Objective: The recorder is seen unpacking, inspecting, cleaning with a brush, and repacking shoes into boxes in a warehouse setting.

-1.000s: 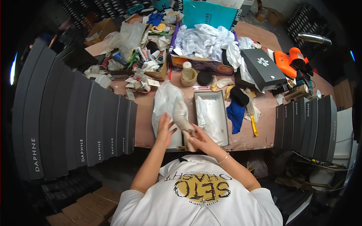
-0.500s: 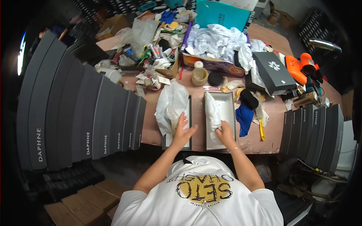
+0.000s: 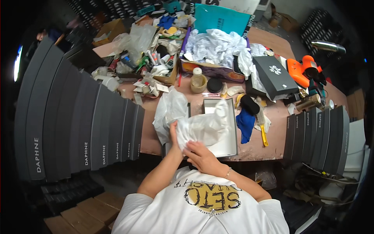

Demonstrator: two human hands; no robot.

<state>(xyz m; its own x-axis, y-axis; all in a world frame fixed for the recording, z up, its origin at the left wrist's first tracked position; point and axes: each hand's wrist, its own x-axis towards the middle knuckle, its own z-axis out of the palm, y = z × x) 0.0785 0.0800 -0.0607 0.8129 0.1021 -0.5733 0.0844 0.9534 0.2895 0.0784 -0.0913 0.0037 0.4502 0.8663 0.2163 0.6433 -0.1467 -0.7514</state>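
Note:
In front of my body I hold a white wrapped bundle [image 3: 206,130] above two shallow boxes. Its thin wrapping hides what is inside. My left hand [image 3: 175,138] is closed round its near left end. My right hand [image 3: 201,155] presses against the same end from the near side, fingers bent on the wrapping. Under the bundle lies an open grey box with a white inside [image 3: 230,150]. Left of it, crumpled white tissue paper [image 3: 168,106] covers most of a second dark-rimmed box half.
Stacked grey boxes wall the table on the left [image 3: 74,117] and right [image 3: 317,132]. Behind stand a jar [image 3: 198,83], a black round lid [image 3: 215,85] and a carton of crumpled paper [image 3: 212,69]. A blue cloth [image 3: 245,124] and yellow-handled brush [image 3: 264,136] lie right.
The white bundle has come up out of the right-hand box and swung left toward me. My left hand, earlier open over the tissue paper, now grips it too. The view has shifted slightly.

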